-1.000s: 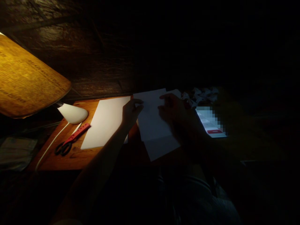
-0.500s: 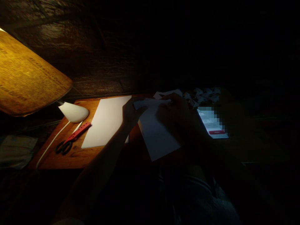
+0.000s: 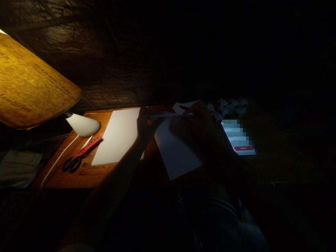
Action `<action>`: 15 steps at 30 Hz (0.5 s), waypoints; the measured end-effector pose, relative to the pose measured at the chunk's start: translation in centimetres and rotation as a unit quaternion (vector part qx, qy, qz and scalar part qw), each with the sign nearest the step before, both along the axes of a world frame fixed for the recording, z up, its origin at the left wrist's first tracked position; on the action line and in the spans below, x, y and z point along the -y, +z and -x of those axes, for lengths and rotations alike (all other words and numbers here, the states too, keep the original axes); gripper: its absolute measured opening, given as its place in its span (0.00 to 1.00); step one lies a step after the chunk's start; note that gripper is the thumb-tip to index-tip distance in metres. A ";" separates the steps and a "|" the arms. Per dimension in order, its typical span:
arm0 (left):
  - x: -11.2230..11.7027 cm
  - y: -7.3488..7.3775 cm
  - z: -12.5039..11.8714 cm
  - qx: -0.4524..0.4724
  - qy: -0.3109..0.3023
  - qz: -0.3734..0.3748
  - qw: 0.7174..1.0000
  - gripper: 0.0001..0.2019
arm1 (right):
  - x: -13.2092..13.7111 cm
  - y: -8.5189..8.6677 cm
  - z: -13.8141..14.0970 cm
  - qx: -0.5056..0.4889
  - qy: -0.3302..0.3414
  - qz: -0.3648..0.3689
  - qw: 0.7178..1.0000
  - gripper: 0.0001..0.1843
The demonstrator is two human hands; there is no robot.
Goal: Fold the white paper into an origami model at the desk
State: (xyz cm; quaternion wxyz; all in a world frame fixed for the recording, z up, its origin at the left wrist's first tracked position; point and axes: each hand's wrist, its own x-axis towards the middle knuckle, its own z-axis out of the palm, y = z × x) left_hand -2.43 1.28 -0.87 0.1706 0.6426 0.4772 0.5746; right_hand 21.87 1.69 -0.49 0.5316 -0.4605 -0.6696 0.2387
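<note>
1. You are folding the white sheet (image 3: 178,154), which is lying just left of the lit phone (image 3: 238,138).
2. Your left hand (image 3: 144,124) is pinching its turned-over far edge; your right hand (image 3: 195,122) is sitting in shadow, so I cannot tell its grip.
3. The next move is likely calling for aligned edges.

Both hands out front, close together.
The left hand (image 3: 145,125) extends from the lower left on a bare forearm, fingers curled in a pinch; the right hand (image 3: 195,122) lies palm down, in shadow, its fingers hard to make out.
</note>
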 end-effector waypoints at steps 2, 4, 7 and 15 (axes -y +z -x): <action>-0.1 0.0 0.2 0.018 0.003 0.002 1.000 0.14 | 0.1 0.2 0.0 -0.010 0.003 -0.007 1.000 0.09; -0.2 0.0 0.2 0.057 -0.024 0.009 0.998 0.16 | 0.3 0.5 0.0 -0.020 0.014 -0.007 1.000 0.11; -0.2 0.0 -0.1 0.132 -0.102 0.060 0.984 0.18 | 0.7 1.1 0.1 -0.036 0.038 0.023 0.998 0.14; 0.4 0.4 -0.8 0.225 -0.140 0.200 0.943 0.19 | 1.9 1.5 0.6 -0.125 0.081 0.154 0.977 0.13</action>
